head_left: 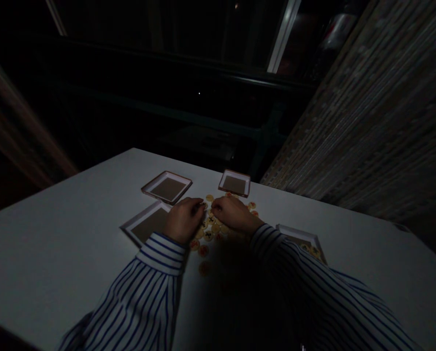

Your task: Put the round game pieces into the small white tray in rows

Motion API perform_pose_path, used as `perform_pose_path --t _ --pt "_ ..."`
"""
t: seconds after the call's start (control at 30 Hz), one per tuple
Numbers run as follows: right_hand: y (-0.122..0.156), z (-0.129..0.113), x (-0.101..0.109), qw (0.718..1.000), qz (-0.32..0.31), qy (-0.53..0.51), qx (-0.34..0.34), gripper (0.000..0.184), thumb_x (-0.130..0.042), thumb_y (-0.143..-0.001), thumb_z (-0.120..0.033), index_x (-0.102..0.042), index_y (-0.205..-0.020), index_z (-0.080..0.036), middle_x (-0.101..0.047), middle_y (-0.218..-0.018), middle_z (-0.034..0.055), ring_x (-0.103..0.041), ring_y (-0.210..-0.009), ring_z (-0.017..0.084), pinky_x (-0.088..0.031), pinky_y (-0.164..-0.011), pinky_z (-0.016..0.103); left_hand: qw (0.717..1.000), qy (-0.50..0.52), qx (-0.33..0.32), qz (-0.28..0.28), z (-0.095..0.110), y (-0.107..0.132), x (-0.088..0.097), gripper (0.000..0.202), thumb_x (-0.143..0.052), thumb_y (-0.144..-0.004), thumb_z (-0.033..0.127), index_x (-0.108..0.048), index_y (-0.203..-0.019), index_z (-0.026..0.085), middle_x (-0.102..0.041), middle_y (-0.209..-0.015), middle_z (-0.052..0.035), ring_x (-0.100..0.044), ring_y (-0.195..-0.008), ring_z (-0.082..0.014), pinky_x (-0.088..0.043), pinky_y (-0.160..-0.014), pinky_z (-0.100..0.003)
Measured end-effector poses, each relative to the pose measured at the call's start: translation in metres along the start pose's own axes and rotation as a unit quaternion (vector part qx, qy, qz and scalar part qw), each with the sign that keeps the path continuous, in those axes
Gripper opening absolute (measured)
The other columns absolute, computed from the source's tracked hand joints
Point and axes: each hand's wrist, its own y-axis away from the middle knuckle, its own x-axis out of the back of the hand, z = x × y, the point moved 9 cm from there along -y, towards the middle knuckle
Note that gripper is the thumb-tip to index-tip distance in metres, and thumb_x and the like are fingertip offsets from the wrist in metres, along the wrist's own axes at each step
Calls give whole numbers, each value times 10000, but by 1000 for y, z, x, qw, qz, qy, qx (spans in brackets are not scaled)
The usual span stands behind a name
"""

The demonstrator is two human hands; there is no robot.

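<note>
Round wooden xiangqi pieces (pixel 215 228), with red or black characters, lie in a loose heap on the white table. At the heap's left side is my left hand (pixel 185 219), its fingers curled in a pinch with a pale piece (pixel 205 206) at the fingertips. Across from it, my right hand (pixel 236 213) reaches over the heap's far part. Its fingers are bent and pressed together; whatever they hold is hidden. Several red-marked pieces (pixel 203 251) are spread toward me, and others (pixel 253 205) lie past my right hand.
Shallow box trays stand around the heap: one far left (pixel 184 184), one at the back (pixel 247 186), one partly behind my left hand (pixel 132 227). Beside my right forearm, another tray (pixel 318 243) holds a few pieces. A beaded curtain (pixel 349 126) hangs right. The room is dark.
</note>
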Motion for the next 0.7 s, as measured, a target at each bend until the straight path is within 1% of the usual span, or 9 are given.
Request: perform_pose_path --t 0.13,0.23,0.3,0.4,0.57,0.7 --pt "1 0 4 1000 5 5 -3 260 -433 -827 -289 -650 -928 -187 -672 -908 74 -588 -864 184 -373 -724 252 1000 -6 -2 -4 0 0 -1 278 -443 -803 304 -625 -968 174 -661 -951 -64 -600 -884 -183 -457 -816 -297" --pt "2 3 15 1000 21 -6 -4 284 -391 -849 -280 -648 -933 -193 -670 -912 68 -594 -825 178 -370 -680 247 1000 -11 -1 1 0 1 0 281 -439 -808 315 -624 -972 182 -659 -947 -61 -601 -879 -181 -457 -812 -293" --pt "3 9 23 999 30 -19 -10 292 -381 -856 -290 -647 -931 -197 -669 -912 61 -595 -795 172 -362 -649 242 1000 -9 -2 0 0 1 0 289 -429 -816 320 -622 -980 181 -657 -951 -60 -600 -881 -180 -456 -815 -293" --pt "3 21 33 999 33 -30 -21 279 -397 -847 -281 -648 -913 -181 -669 -878 63 -587 -768 166 -356 -650 239 1000 -11 -2 0 0 1 0 298 -415 -824 321 -622 -981 175 -655 -958 -65 -597 -888 -185 -455 -820 -305" --pt "5 38 49 996 68 -57 -6 263 -420 -830 -273 -646 -922 -175 -661 -881 53 -570 -736 150 -362 -628 233 1000 -10 -6 2 1 1 1 299 -417 -824 320 -624 -981 172 -652 -966 -70 -593 -907 -190 -454 -828 -309" --pt "5 51 58 993 86 -75 -12 241 -437 -813 -247 -650 -898 -173 -663 -853 34 -568 -725 140 -374 -633 226 1000 -1 10 22 -2 1 7 302 -419 -823 321 -624 -986 171 -650 -988 -70 -592 -917 -186 -446 -845 -297"
